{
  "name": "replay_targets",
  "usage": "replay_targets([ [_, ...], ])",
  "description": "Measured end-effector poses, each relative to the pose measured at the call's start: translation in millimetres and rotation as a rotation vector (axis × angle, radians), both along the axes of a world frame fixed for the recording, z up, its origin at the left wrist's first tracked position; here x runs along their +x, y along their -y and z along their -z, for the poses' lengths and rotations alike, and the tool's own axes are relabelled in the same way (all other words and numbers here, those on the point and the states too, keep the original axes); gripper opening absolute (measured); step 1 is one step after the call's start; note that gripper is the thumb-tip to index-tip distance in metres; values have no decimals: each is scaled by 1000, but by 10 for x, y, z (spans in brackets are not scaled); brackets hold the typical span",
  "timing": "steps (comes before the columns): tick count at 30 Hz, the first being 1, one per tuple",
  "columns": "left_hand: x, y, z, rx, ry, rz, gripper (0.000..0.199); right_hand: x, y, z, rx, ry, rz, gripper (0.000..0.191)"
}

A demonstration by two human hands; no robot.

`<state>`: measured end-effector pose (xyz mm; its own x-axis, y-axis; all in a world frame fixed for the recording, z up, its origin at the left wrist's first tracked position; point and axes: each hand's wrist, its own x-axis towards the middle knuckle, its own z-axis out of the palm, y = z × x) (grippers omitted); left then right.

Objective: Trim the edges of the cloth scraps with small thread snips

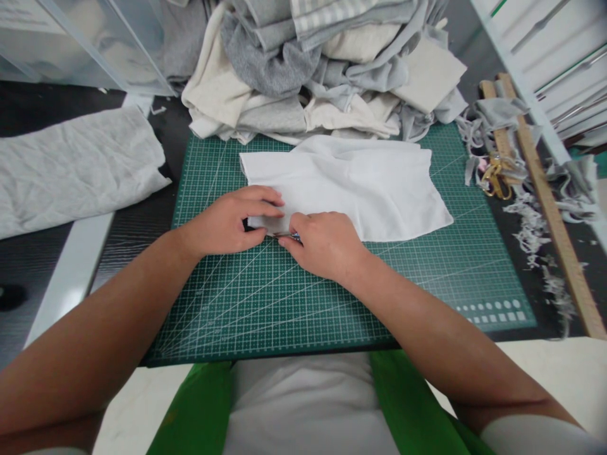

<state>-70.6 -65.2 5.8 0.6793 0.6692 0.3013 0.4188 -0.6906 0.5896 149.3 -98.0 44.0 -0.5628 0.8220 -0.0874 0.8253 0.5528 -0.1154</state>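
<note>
A white piece of cloth [341, 183] lies folded on the green cutting mat [284, 303]. My left hand [232, 221] rests at its lower left corner, fingers stretched over the fabric and the thumb apart beside the near edge. Close by, my right hand [329, 246] is closed with thumb and forefinger around a small metal tool [294, 237], mostly hidden by the fingers. The tool's thin tip points left along the cloth's near edge; its exact kind does not show.
A large heap of grey and cream cloth [303, 76] stands behind the mat. Another light grey cloth [76, 167] lies at left, near clear plastic bins [95, 44]. On the right are gold-handled scissors [497, 178], fabric scraps [531, 230] and a wooden strip [554, 208].
</note>
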Motion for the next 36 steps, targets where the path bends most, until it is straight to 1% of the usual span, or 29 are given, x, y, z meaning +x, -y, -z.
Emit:
replay_targets([
  [8,-3,8,-1,-4,-17,-12,37,-15,-20,21,-12,32,-22,33],
  [14,2,3,3,6,5,-3,36,29,-20,46,12,-33,-9,33],
  [18,9,2,-2,8,8,-6,34,19,-3,41,18,-60,8,35],
  [26,10,1,5,12,10,-2,35,-26,-21,49,-5,-41,4,36],
  [36,15,4,-10,4,-14,-16,35,-19,-22,21,-7,-31,-8,34],
])
